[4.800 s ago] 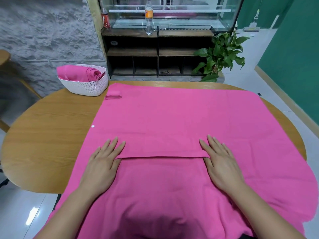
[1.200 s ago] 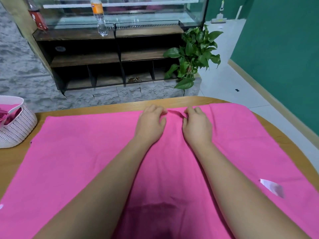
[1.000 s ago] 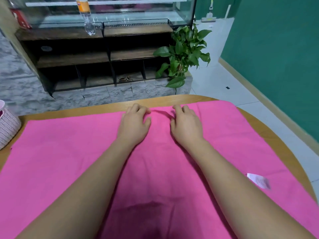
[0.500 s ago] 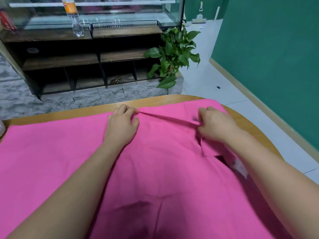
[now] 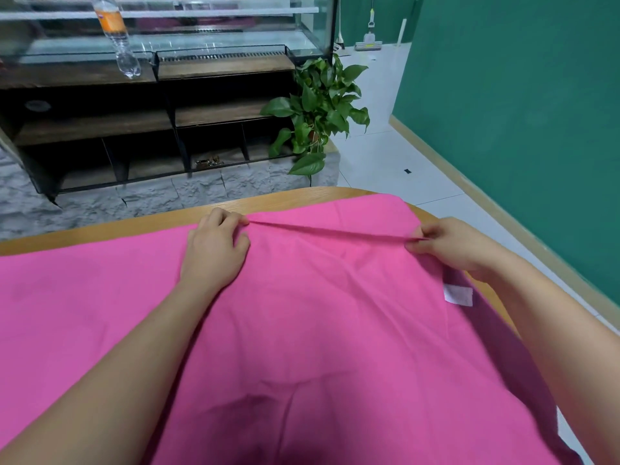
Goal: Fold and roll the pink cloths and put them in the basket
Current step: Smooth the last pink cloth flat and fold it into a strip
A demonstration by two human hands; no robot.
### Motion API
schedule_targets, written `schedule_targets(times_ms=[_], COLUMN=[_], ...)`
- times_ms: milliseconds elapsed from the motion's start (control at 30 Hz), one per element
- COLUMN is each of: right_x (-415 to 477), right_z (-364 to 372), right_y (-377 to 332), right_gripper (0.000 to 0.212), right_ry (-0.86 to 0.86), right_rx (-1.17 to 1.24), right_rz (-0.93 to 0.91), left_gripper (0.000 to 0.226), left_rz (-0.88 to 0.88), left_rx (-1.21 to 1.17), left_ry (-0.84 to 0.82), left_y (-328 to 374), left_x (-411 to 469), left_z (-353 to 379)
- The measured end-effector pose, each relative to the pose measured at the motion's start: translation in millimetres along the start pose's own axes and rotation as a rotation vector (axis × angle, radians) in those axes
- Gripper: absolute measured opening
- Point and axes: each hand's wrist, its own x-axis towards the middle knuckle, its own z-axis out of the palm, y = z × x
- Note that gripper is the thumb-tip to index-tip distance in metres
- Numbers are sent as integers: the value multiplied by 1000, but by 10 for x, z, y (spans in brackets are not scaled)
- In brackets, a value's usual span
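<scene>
Stretching the far hem of a pink cloth [image 5: 318, 313] taut between two bare hands over a wooden table [image 5: 134, 223]. Pinches the hem with the left hand [image 5: 214, 253], fingers curled and thumb tucked against them, close to the table's far edge. Pinches the same hem with the right hand [image 5: 453, 246] farther right, near the cloth's far right corner, thumb and fingertips pressed together on the fabric. Holds the hem up as a thin ridge running straight from one hand to the other, just above the rest of the cloth. Covers most of the tabletop with the cloth, leaving bare wood in a strip along the far edge and a sliver at the right. Lets the cloth hang off the near edge and the right side, with soft creases fanning out below the ridge. Shows a small white tag [image 5: 458, 295] on the cloth's right edge, just near of the right hand. Beyond the table: a dark shelf [image 5: 100, 125] on a stone base, a glass case [image 5: 201, 25] on top, a clear bottle [image 5: 117, 35] with an orange label at far left, a leafy plant [image 5: 318, 109] at the shelf's right end, a green wall [image 5: 520, 112] along the right, a mop [image 5: 369, 38] far back on the pale floor [image 5: 385, 156].
</scene>
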Motion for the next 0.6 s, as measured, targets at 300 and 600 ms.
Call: schedule_targets(times_ms=[300, 600], right_x=[795, 968], right_z=[18, 330], right_y=[-174, 154], right_gripper=[31, 39], right_ry=[470, 595], right_rx=[67, -69], right_rz=[-39, -125], left_gripper=[24, 24], left_rz=[-1, 6], left_rx=[21, -13], left_ry=[2, 1], left_y=[-2, -18], left_x=[-9, 31], left_z=[-12, 4])
